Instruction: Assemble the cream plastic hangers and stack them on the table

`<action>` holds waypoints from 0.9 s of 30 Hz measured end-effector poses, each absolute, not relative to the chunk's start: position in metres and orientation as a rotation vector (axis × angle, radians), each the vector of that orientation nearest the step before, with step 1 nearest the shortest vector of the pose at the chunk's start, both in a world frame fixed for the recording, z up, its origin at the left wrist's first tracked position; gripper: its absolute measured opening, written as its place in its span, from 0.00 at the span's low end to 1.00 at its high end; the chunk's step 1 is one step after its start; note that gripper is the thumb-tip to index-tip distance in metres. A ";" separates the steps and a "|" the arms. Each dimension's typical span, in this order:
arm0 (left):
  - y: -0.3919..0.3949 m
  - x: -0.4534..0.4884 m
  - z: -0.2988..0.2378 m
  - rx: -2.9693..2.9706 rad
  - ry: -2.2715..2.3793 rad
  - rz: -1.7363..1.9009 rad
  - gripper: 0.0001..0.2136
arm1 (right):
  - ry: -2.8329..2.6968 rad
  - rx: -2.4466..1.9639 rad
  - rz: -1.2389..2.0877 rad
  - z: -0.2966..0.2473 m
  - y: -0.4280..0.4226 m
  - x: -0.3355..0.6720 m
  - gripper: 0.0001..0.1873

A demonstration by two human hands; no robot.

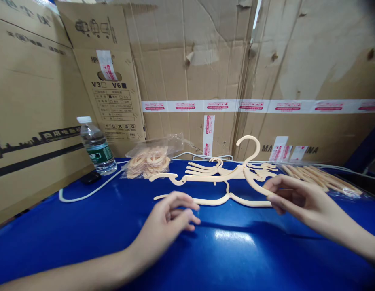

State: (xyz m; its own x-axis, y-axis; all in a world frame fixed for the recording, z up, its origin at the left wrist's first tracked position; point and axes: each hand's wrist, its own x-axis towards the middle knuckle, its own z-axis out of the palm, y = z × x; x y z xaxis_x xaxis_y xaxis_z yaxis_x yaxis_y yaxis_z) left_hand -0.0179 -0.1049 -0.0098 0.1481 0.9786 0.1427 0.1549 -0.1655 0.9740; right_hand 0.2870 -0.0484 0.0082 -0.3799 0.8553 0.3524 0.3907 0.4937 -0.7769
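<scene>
A beige plastic clothes hanger [213, 177] is raised above the blue table, its hook upward. My right hand [305, 204] pinches the right arm of this hanger between thumb and fingers. My left hand [170, 220] hovers to the lower left with bent, parted fingers and nothing in them. Just beyond it, a second beige hanger [251, 203] lies on the table, partly hidden by my hands. Farther back is a group of more beige hangers [199, 169], overlapped by the raised one.
A clear bag of beige rings [157, 159] lies at the back left, near a water bottle [99, 149] and a small black object [90, 178]. Beige sticks in plastic [314, 178] lie at right. A white cable [84, 199] runs along the blue table [205, 262]. Cardboard boxes [187, 76] wall the back.
</scene>
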 end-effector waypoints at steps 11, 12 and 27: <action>-0.121 -0.020 -0.022 2.988 1.109 0.563 0.19 | -2.350 -1.205 0.623 -0.008 -0.040 0.290 0.12; -0.122 -0.020 -0.023 2.966 1.164 0.540 0.20 | -2.393 -1.213 0.532 -0.008 -0.040 0.290 0.10; -0.121 -0.020 -0.025 2.833 1.280 0.489 0.23 | -2.506 -1.266 0.289 -0.005 -0.034 0.296 0.03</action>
